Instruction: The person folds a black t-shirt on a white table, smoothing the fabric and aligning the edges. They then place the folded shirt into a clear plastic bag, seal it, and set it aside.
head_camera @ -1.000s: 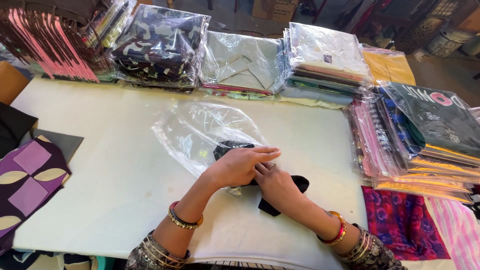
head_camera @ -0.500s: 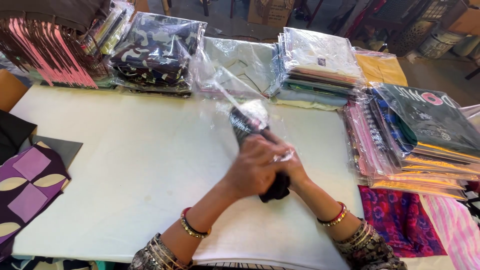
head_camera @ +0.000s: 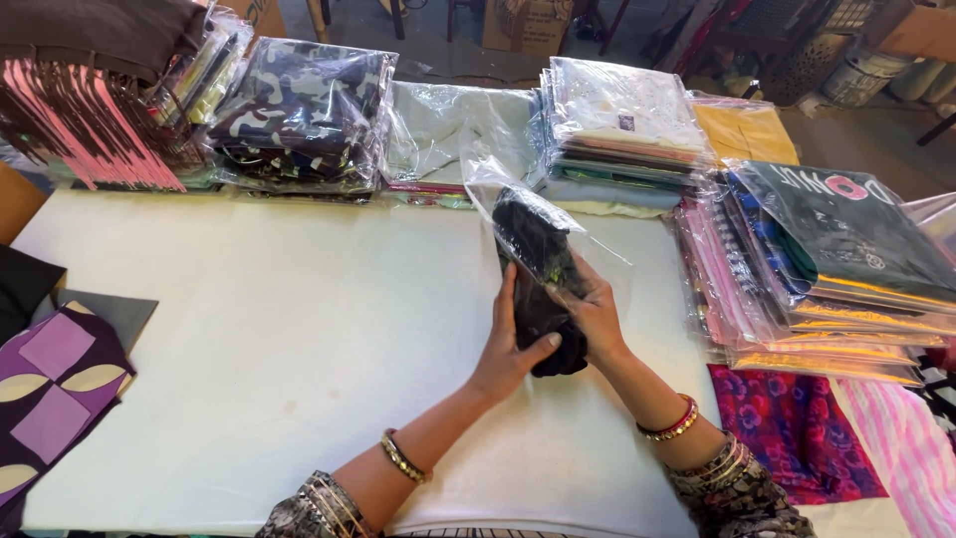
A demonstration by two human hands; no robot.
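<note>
A folded black garment (head_camera: 539, 261) stands upright above the white table (head_camera: 279, 329), its upper part inside a clear plastic bag (head_camera: 503, 164). My left hand (head_camera: 508, 349) grips the garment's lower left side, thumb across the bottom. On the right side, my right hand (head_camera: 596, 311) holds the bag and garment together. Both wrists wear bangles.
Stacks of bagged folded clothes line the far edge: pink-edged packs (head_camera: 90, 120), camouflage packs (head_camera: 299, 110), pale packs (head_camera: 627, 130). More bagged stacks (head_camera: 827, 259) sit at the right. Purple patterned fabric (head_camera: 55, 389) lies at the left, pink-blue cloth (head_camera: 797, 428) at the lower right.
The bag and black garment were lying flat on the table; both hands have lifted them upright, and the garment now sits deeper inside the bag.
</note>
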